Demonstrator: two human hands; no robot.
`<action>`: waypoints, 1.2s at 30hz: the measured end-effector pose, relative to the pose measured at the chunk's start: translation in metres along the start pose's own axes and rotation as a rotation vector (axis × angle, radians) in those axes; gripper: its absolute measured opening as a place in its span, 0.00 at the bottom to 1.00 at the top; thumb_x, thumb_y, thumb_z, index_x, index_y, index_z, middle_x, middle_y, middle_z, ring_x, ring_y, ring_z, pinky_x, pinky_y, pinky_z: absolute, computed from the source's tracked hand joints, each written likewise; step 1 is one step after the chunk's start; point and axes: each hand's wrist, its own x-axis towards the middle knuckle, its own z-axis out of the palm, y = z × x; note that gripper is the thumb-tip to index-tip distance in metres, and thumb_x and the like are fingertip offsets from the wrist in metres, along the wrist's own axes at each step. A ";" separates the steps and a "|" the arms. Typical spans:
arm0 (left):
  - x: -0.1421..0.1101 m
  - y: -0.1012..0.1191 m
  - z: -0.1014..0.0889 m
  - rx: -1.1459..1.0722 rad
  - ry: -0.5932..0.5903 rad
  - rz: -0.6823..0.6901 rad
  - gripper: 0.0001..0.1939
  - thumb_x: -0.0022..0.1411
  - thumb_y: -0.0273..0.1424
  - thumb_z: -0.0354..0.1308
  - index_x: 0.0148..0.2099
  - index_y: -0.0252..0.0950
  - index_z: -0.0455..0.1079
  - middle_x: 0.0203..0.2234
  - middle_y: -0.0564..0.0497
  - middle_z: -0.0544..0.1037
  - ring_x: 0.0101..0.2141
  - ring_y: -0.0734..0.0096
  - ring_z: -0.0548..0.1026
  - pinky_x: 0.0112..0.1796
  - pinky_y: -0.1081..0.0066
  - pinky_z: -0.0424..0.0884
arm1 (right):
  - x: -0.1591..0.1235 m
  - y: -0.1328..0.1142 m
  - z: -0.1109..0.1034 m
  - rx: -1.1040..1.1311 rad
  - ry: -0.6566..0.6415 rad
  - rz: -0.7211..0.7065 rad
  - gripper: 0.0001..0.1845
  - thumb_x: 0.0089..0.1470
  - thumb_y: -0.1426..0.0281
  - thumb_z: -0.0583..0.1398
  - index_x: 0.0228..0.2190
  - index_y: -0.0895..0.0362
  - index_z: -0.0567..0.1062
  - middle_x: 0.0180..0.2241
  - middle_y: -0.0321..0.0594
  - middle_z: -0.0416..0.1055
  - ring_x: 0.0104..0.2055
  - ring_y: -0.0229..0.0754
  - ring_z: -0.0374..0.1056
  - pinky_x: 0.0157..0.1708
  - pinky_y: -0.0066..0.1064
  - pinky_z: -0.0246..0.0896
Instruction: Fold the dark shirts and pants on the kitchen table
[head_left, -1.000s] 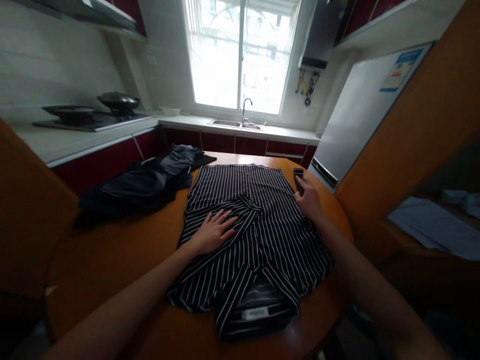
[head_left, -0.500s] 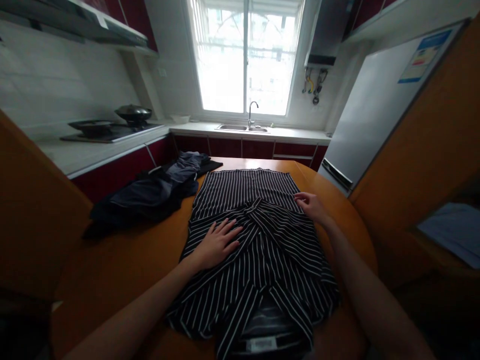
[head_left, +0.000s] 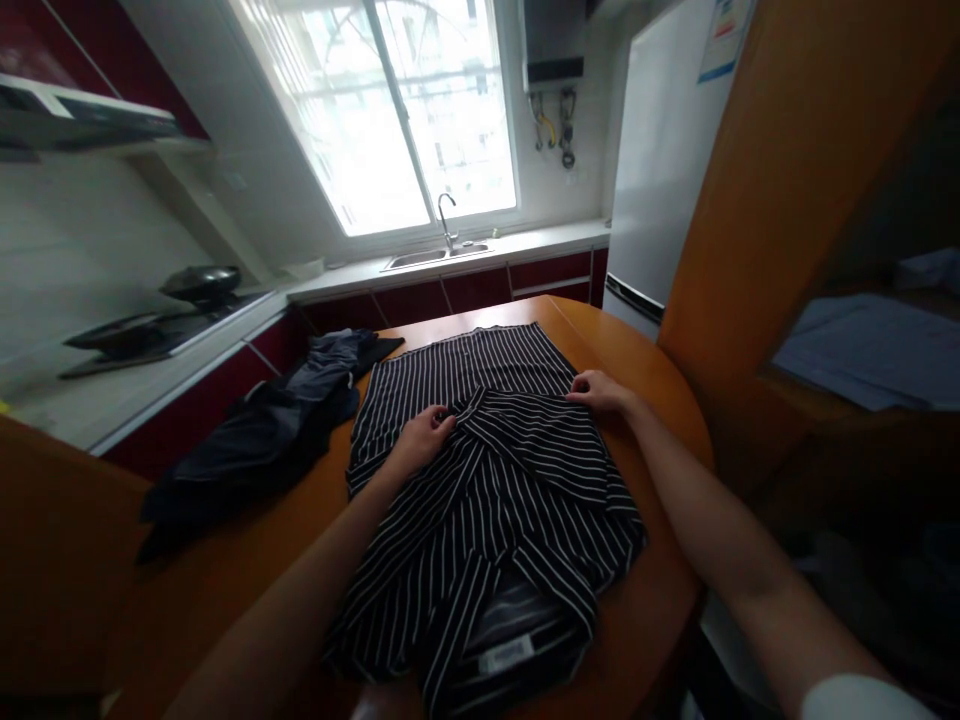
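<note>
A black shirt with white stripes (head_left: 517,510) lies on the round wooden table (head_left: 645,345), its collar and white label toward me and its sleeves crossed over the middle. My left hand (head_left: 424,440) has its fingers curled in a pinch on the fabric of one folded sleeve, left of centre. At the shirt's right edge, my right hand (head_left: 598,390) pinches the cloth near the end of the other sleeve.
A pile of dark clothes (head_left: 277,410) lies on the table's left side. Beyond are a sink (head_left: 435,255), a stove with pans (head_left: 172,320) and a fridge (head_left: 660,150). Folded light cloth (head_left: 874,350) rests on a shelf at the right.
My left hand has gone from lying flat with fingers spread to pinching the sleeve, a little farther up the shirt. My right hand now grips the shirt's edge. The view has tilted and turned right.
</note>
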 end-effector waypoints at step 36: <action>0.022 0.030 0.081 0.421 -0.072 0.464 0.28 0.74 0.47 0.39 0.69 0.45 0.59 0.69 0.50 0.57 0.69 0.53 0.49 0.66 0.47 0.46 | -0.096 -0.002 0.031 -0.325 0.308 0.317 0.36 0.67 0.58 0.41 0.65 0.71 0.58 0.69 0.59 0.50 0.72 0.54 0.42 0.69 0.53 0.33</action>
